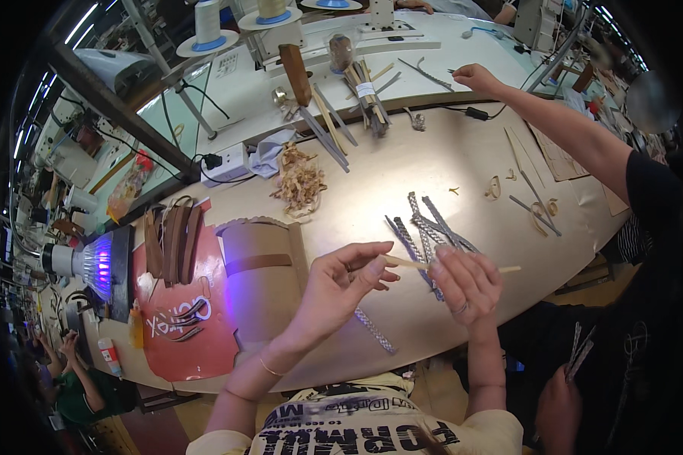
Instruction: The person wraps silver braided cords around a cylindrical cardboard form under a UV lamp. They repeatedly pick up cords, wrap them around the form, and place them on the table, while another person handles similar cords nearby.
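A thin, pale tan strip runs level between my two hands, over the near middle of the table. My left hand pinches its left end between thumb and fingertips. My right hand is closed round it farther along, and the right end sticks out past my fingers. Just beyond my hands lies a loose pile of grey and silver braided strips, partly hidden by my right hand. One more silver braided strip lies alone on the table below my left hand.
Tan scraps are heaped behind a brown leather piece. Left are a red sheet, brown straps and a lit lamp. A bundle of strips lies farther back. A co-worker's arm reaches in from the right.
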A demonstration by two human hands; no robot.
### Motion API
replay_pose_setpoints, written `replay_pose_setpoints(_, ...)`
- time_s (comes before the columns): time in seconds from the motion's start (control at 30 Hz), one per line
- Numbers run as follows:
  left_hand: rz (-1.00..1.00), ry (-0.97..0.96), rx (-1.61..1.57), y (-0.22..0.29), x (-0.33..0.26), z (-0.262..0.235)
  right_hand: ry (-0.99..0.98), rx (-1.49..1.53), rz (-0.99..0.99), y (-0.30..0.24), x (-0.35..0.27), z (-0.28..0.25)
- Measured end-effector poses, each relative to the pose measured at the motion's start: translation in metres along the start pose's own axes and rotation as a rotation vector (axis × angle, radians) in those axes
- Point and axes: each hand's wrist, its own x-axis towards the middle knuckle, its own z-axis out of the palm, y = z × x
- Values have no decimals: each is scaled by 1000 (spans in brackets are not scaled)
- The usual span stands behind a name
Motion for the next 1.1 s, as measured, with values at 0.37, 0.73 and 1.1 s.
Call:
replay_pose_setpoints(0.37, 135, 80, -136, -26, -26, -6, 40, -28, 535, -92, 2, -16)
replay_pose_setpoints(0.73, 540, 155, -189, 2, -51, -12, 39, 430, 535, -99, 68, -16)
replay_pose_setpoints(1.1, 423, 135, -7, 0, -67, -12, -93, 522, 591, -103, 59, -36)
